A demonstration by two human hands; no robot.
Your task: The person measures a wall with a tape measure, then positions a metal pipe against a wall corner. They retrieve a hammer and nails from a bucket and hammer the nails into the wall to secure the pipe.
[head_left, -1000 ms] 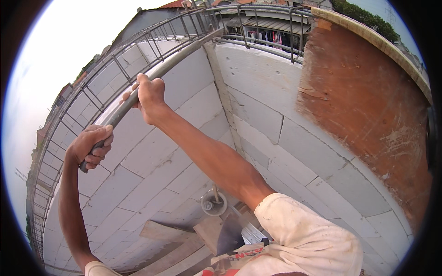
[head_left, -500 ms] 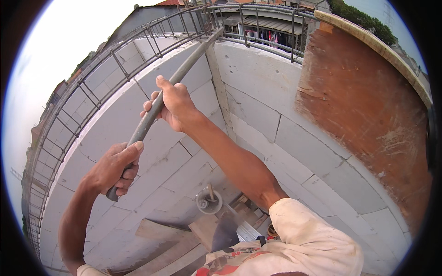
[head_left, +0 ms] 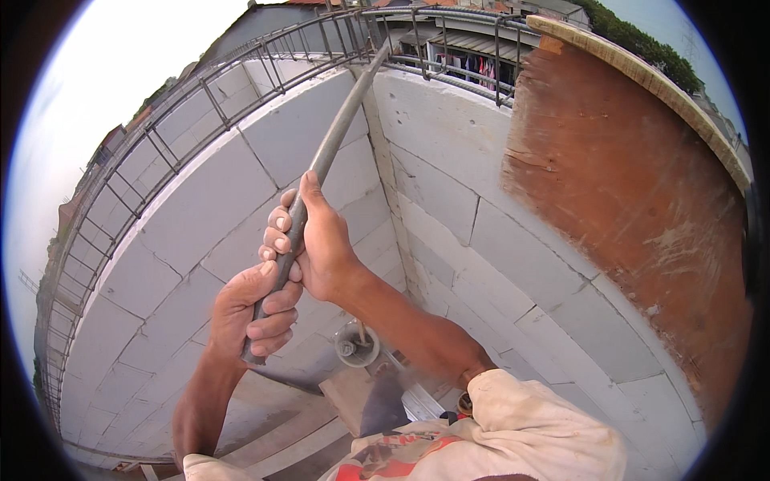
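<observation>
A long grey metal pipe slants up and away from me. Its far end meets the steel rebar cage at the corner of the walls; whether it is hooked round a bar is too small to tell. My left hand is closed round the pipe near its lower end. Just above it, my right hand grips the same pipe, thumb lying along it. The two hands nearly touch.
White block walls meet at the corner ahead. A reddish-brown plywood panel with a wooden batten stands at the right. Below are a pale bucket, wooden boards and a metal piece. Houses lie beyond.
Both hands have come down and closer together, the right sliding down the pipe. The pipe's lower end has swung to the right, leaving it steeper in view; its far end stays at the corner.
</observation>
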